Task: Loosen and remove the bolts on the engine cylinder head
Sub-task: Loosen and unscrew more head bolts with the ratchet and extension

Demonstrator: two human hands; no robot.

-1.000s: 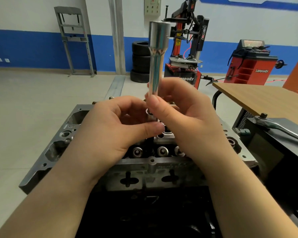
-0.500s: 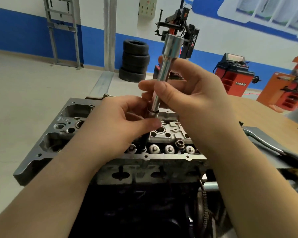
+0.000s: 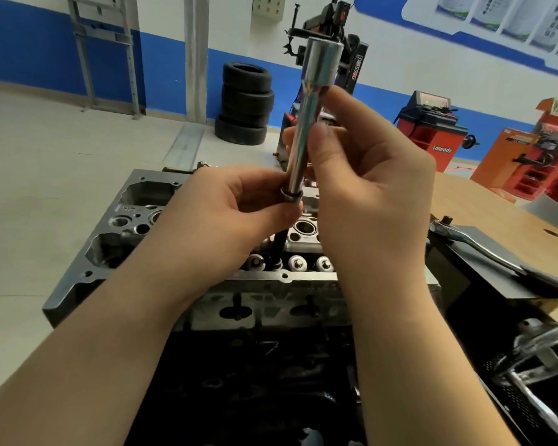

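My right hand point(image 3: 361, 188) pinched the long socket point(image 3: 306, 123) mid-shaft; my left hand point(image 3: 236, 210) gripped the bolt point(image 3: 279, 239) head at the socket's lower end. Below my fingers the black shank hung just above the cylinder head point(image 3: 136, 201). Step, as I judged: freeing a withdrawn bolt from the socket. Next move called for pulling them apart. Ratchet point(image 3: 484, 249) lay right of my hands, on the table point(image 3: 484, 204).
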